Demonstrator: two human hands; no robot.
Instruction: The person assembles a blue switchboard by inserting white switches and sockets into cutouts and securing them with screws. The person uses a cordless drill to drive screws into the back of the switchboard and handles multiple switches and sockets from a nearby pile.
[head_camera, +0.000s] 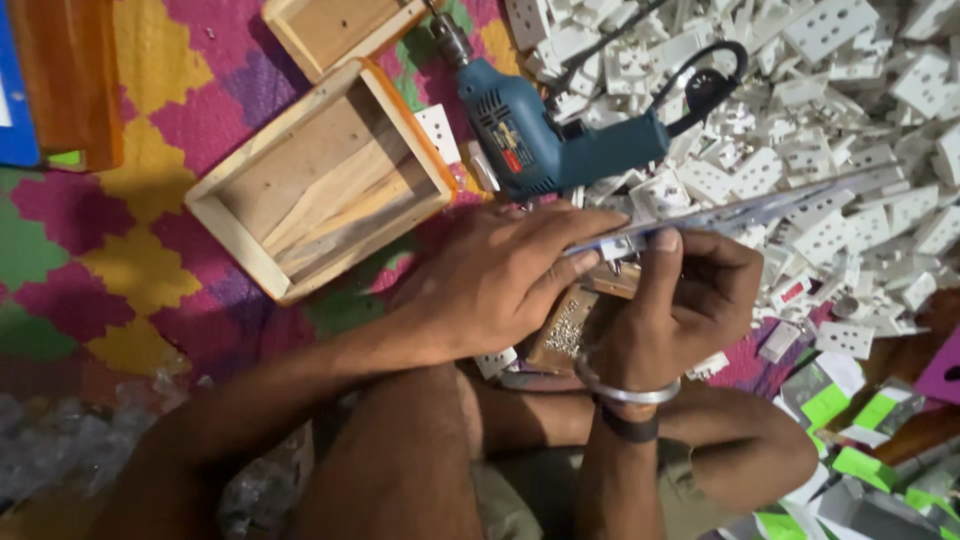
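My left hand (505, 275) lies flat, fingers stretched to the right, pressing on a long thin metal strip (760, 207) that runs up to the right over the pile of white parts. My right hand (690, 300), with a metal bangle and a dark band on the wrist, is curled around a small white socket piece (622, 246) at the strip's near end, thumb on top. Below the hands sits a small wooden box of tiny silver screws (568, 330), partly hidden.
A blue electric drill (545, 135) lies just above the hands. An open wooden box (320, 180) sits to the left on a colourful mat (150, 240), another box (335, 30) behind it. A heap of white sockets (850, 120) fills the right. Green-labelled packets (850, 440) lie bottom right.
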